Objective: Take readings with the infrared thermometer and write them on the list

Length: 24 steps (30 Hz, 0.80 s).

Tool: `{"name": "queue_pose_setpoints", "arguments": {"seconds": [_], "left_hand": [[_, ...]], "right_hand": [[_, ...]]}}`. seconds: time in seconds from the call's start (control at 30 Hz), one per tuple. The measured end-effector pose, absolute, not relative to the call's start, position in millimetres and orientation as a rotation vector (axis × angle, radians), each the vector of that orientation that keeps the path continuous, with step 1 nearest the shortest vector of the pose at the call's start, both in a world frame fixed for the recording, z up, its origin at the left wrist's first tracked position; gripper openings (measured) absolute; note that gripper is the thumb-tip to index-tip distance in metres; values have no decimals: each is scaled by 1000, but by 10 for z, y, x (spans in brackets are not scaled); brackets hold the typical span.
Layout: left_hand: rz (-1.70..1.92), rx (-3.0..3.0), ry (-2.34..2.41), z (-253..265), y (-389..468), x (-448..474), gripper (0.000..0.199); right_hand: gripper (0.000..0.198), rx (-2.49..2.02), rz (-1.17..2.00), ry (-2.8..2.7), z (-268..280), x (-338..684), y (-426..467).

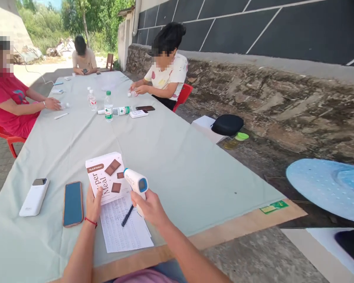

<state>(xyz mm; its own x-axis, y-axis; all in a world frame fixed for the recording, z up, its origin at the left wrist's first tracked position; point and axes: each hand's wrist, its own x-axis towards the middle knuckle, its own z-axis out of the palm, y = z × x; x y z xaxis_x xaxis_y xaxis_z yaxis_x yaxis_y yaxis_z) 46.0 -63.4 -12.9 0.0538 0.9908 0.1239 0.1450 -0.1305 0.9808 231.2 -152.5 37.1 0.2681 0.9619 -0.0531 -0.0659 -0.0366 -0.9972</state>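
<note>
My left hand (94, 200) grips the lower left edge of a white and brown meal box (108, 173) with chocolate pieces printed on its front. In my right hand (150, 206) is a white and blue infrared thermometer (132, 181), its nose close to the right side of the box and its small screen facing me. Beneath them lie handwritten paper sheets (126, 234) with a black pen (127, 216) on top. Left of my left hand are a phone (72, 204) in an orange-edged case and a white power bank (34, 197).
A pale cloth covers the long table (194, 188). Water bottles (108, 106), a dark phone (145, 108) and a white device (138, 114) stand or lie farther along it. Three people sit around the far part. A blue hat (327, 188) and black case (227, 125) are off to the right.
</note>
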Motion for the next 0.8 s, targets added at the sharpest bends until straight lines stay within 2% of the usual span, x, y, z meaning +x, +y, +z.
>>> {"name": "queue_pose_setpoints", "arguments": {"seconds": [0.33,0.6,0.8], "left_hand": [[1105,1606,1073,-108,-515,353,49],[1081,1624,974,-72,-503,397,49],[1053,1591,970,-81,-507,417,49]], "right_hand": [[21,-1476,933,-1053,585,2088,-1121],[19,-1579,819,-1182,558,2096,-1049],[20,-1607,859,-1131,569,2079,-1056]]}}
